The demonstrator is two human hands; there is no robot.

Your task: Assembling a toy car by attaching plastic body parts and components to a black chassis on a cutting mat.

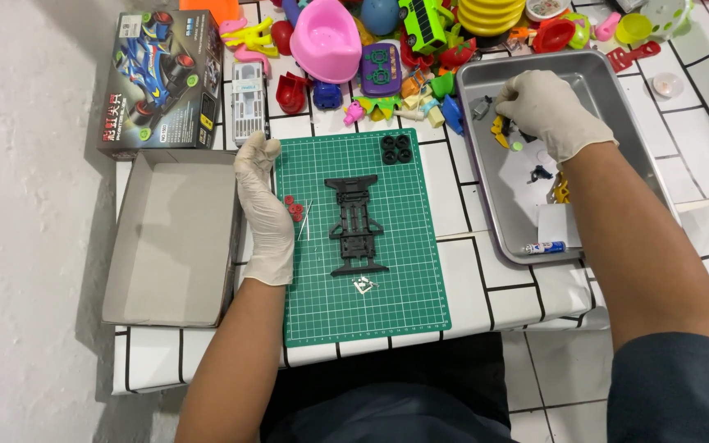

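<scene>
A black toy-car chassis (355, 224) lies in the middle of a green cutting mat (404, 287). My left hand (263, 209), in a white glove, rests flat on the mat's left edge beside several small red parts (292, 206) and thin metal rods (306, 220). My right hand (545, 107), also gloved, reaches into a metal tray (592, 74) with its fingers pinched among small yellow and dark parts (500, 130); what it grips is hidden. Black tyres (396, 148) sit at the mat's top edge. A tiny white piece (362, 285) lies below the chassis.
An open cardboard box (172, 238) stands left of the mat, with the printed kit lid (160, 80) behind it. Colourful plastic toys (387, 49) crowd the back of the table. A small blue-and-white tube (545, 248) lies in the tray's front corner, near white paper (557, 223).
</scene>
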